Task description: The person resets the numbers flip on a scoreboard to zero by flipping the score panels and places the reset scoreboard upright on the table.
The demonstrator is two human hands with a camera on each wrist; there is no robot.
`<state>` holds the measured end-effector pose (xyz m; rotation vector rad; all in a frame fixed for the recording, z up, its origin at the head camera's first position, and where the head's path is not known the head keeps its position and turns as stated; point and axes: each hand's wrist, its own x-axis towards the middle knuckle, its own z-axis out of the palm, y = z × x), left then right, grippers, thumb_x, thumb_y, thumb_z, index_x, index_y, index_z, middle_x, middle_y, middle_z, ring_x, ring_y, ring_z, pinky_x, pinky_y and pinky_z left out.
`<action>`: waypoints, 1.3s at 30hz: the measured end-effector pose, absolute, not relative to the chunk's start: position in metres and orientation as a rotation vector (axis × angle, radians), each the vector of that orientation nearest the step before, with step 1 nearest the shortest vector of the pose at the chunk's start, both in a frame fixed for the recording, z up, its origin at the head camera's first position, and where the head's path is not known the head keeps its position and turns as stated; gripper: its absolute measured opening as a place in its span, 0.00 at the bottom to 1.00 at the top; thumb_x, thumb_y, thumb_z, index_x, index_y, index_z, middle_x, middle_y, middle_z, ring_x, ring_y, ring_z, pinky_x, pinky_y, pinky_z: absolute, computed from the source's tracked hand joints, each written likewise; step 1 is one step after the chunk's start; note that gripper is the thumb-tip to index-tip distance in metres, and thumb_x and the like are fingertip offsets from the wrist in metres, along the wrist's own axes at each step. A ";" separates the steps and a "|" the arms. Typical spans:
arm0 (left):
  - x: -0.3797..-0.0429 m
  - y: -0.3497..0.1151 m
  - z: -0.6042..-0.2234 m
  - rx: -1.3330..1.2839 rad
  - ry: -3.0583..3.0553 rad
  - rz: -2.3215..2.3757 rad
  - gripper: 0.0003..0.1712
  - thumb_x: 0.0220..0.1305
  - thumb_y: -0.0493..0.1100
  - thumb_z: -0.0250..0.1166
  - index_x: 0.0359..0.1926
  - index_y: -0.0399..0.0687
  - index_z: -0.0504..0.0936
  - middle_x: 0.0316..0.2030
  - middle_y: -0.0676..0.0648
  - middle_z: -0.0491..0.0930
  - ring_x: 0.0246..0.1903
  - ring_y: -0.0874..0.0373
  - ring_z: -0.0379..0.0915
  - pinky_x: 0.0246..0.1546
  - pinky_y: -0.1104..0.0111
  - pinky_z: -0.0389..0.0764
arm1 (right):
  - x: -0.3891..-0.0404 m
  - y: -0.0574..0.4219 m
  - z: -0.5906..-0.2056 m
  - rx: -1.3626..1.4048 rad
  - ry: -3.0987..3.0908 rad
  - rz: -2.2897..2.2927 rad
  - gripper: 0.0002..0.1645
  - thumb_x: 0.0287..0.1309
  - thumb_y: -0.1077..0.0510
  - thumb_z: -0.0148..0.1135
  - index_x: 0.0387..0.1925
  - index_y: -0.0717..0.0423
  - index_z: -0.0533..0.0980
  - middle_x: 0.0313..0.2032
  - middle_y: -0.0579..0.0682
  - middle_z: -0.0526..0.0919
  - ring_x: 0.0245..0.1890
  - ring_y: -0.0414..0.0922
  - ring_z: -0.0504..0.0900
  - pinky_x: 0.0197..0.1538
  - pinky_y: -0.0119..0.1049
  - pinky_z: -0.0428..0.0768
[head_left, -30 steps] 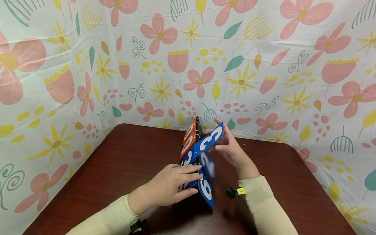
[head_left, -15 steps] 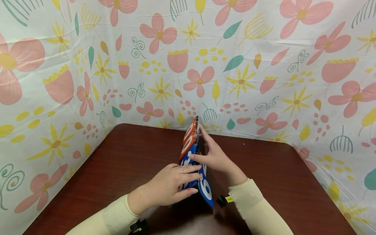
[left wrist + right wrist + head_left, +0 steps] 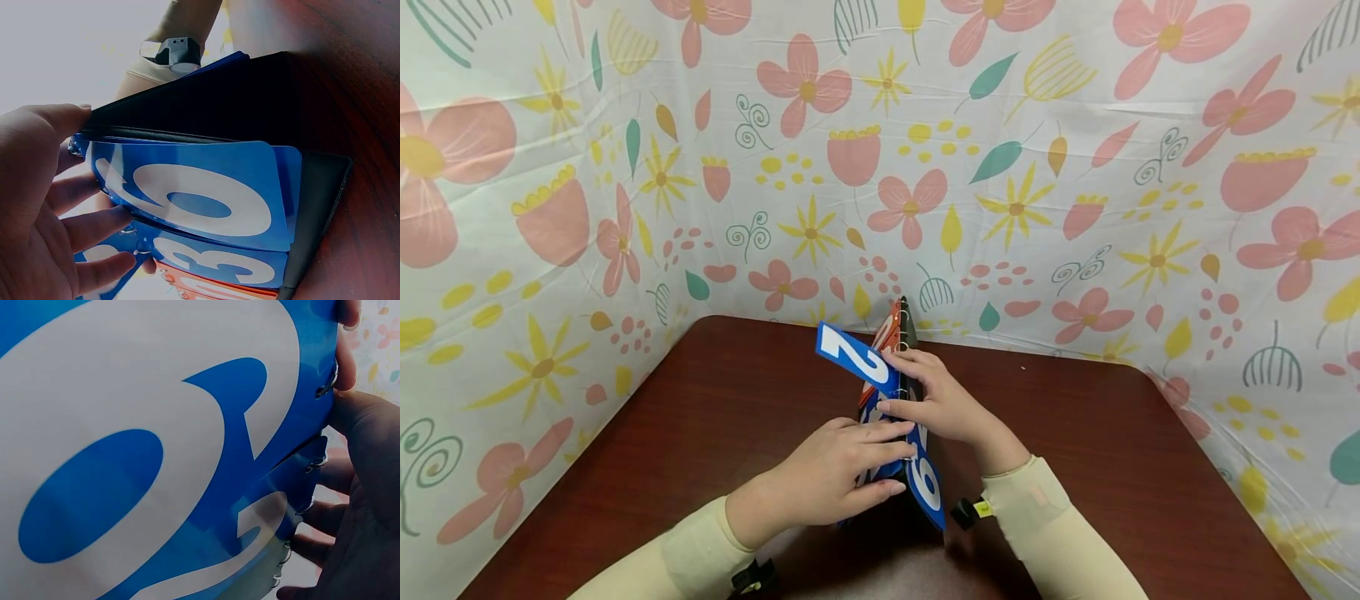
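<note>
A tabletop flip scoreboard (image 3: 929, 487) stands on its edges like a tent, with blue and orange number cards hung on rings along its ridge. My left hand (image 3: 827, 471) holds its near end, fingers laid across the ridge and thumb at the near edge. Further along, my right hand (image 3: 951, 404) touches the ridge with its fingertips beside a raised blue card (image 3: 853, 357) marked 2, which leans to the left. Blue cards (image 3: 206, 194) under the left hand show a 6 or 9 and a 3. In the right wrist view, the large blue card (image 3: 187, 506) hides much of the scoreboard.
The scoreboard stands on a dark reddish-brown table (image 3: 722, 400). Orange cards (image 3: 889, 327) hang at its far end, close to the flowered curtain (image 3: 880, 167) behind the table. A small black wrist camera (image 3: 973, 512) hangs beside the right sleeve.
The right hand came from the right side in to the ridge. The blue 3 card went over to the left, and a blue 2 card now stands raised there. The left hand stayed put.
</note>
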<state>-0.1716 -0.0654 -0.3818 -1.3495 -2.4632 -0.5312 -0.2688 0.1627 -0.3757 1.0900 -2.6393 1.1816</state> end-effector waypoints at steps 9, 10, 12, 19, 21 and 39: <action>-0.172 -0.066 -0.383 -1.348 -2.429 -0.507 0.26 0.75 0.61 0.58 0.69 0.62 0.78 0.72 0.52 0.73 0.73 0.63 0.67 0.63 0.54 0.79 | -0.271 0.163 -0.375 1.141 -2.664 1.115 0.33 0.64 0.44 0.68 0.70 0.37 0.74 0.72 0.50 0.68 0.75 0.56 0.58 0.71 0.68 0.61; -0.172 -0.066 -0.383 -1.349 -2.423 -0.502 0.26 0.75 0.60 0.58 0.69 0.62 0.78 0.72 0.52 0.73 0.73 0.63 0.67 0.63 0.53 0.79 | -0.271 0.163 -0.374 1.148 -2.677 1.092 0.31 0.65 0.44 0.68 0.69 0.38 0.75 0.73 0.50 0.68 0.75 0.56 0.58 0.72 0.68 0.61; -0.172 -0.066 -0.383 -1.348 -2.410 -0.488 0.26 0.75 0.61 0.58 0.68 0.62 0.78 0.72 0.52 0.74 0.73 0.63 0.67 0.63 0.53 0.79 | -0.271 0.163 -0.374 1.166 -2.700 1.043 0.28 0.67 0.44 0.65 0.67 0.40 0.77 0.73 0.50 0.67 0.76 0.56 0.57 0.73 0.68 0.59; -0.172 -0.066 -0.384 -1.341 -2.402 -0.489 0.26 0.75 0.61 0.59 0.68 0.62 0.79 0.72 0.52 0.74 0.73 0.64 0.67 0.61 0.56 0.80 | -0.272 0.168 -0.374 1.207 -2.741 1.025 0.23 0.72 0.42 0.59 0.60 0.48 0.81 0.77 0.50 0.63 0.79 0.57 0.53 0.74 0.70 0.57; -0.172 -0.066 -0.383 -1.342 -2.405 -0.494 0.26 0.75 0.61 0.59 0.68 0.63 0.79 0.72 0.53 0.74 0.73 0.64 0.67 0.60 0.56 0.80 | -0.276 0.173 -0.374 1.227 -2.716 1.140 0.23 0.73 0.45 0.59 0.62 0.48 0.80 0.77 0.51 0.64 0.78 0.57 0.56 0.73 0.70 0.60; -0.172 -0.065 -0.383 -1.337 -2.454 -0.537 0.26 0.75 0.61 0.59 0.68 0.61 0.79 0.72 0.54 0.73 0.72 0.65 0.68 0.62 0.55 0.79 | -0.327 0.211 -0.424 1.060 -2.806 1.693 0.19 0.62 0.53 0.72 0.45 0.61 0.75 0.35 0.54 0.81 0.35 0.46 0.79 0.41 0.37 0.82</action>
